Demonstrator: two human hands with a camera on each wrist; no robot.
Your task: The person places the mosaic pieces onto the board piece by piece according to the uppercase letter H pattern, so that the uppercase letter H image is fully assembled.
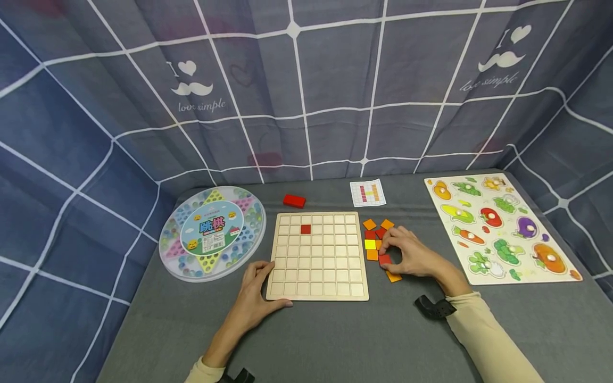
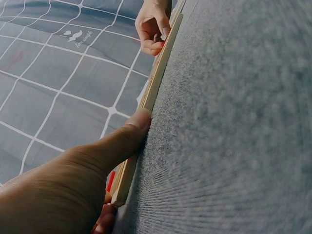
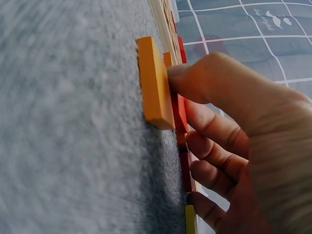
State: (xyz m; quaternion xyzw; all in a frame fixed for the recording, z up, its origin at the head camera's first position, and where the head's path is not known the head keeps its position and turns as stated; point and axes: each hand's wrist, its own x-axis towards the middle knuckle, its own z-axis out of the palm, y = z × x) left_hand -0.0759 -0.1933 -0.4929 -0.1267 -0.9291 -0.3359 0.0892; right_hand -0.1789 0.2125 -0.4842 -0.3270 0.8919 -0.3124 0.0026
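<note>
A square wooden grid board [image 1: 317,256] lies on the table, with one red tile [image 1: 305,229] in a cell of its second row. My left hand [image 1: 254,295] holds the board's near left corner, its thumb [image 2: 139,122] along the front edge and its fingers at the left side. Right of the board, my right hand [image 1: 409,252] pinches a red square tile [image 3: 179,114] between thumb and index finger. Around it lie orange tiles [image 1: 372,255], a yellow tile [image 1: 370,244] and more red ones [image 1: 370,234]. An orange tile [image 3: 155,85] sits right by the thumb in the right wrist view.
A red block [image 1: 294,200] and a small printed pattern card [image 1: 367,192] lie behind the board. To the left is a round Chinese checkers box [image 1: 212,234]. A vegetable puzzle board [image 1: 483,255] lies at the right. Grey-blue checked cloth [image 1: 335,69] hangs behind the table.
</note>
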